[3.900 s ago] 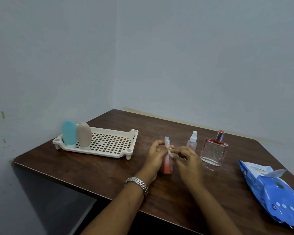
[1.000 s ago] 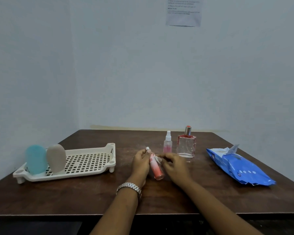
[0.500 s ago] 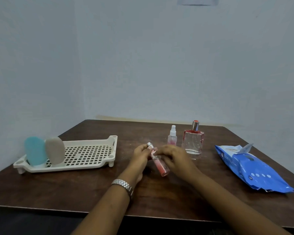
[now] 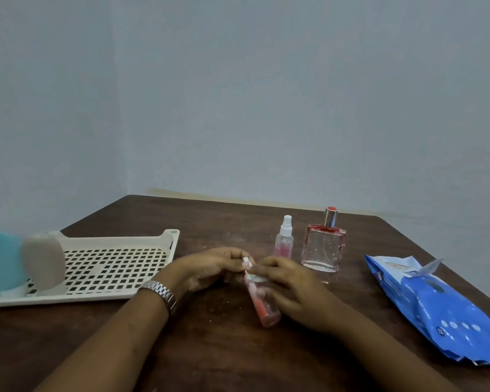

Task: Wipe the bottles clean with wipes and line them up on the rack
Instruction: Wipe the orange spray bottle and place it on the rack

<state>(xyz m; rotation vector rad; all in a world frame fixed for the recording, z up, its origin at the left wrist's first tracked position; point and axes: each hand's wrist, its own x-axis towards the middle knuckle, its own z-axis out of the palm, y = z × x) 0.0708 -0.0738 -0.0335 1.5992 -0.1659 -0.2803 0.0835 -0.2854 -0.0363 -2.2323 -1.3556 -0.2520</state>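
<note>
Pink bottle (image 4: 262, 299) mid-wipe

I hold it tilted low over the table (image 4: 210, 349), right of the rack (image 4: 111, 267), base toward me. My left hand (image 4: 210, 268) pinches the cap end to steady it. My right hand (image 4: 292, 287) curls round the neck, pressing the wipe (image 4: 256, 277) on. Clear body, pink liquid, reddest at the base.

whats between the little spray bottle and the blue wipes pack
In the head view, the square perfume bottle stands between the small spray bottle and the wipes pack.

Bare forearms, with a silver link wristwatch (image 4: 162, 294) on the left wrist.
</note>
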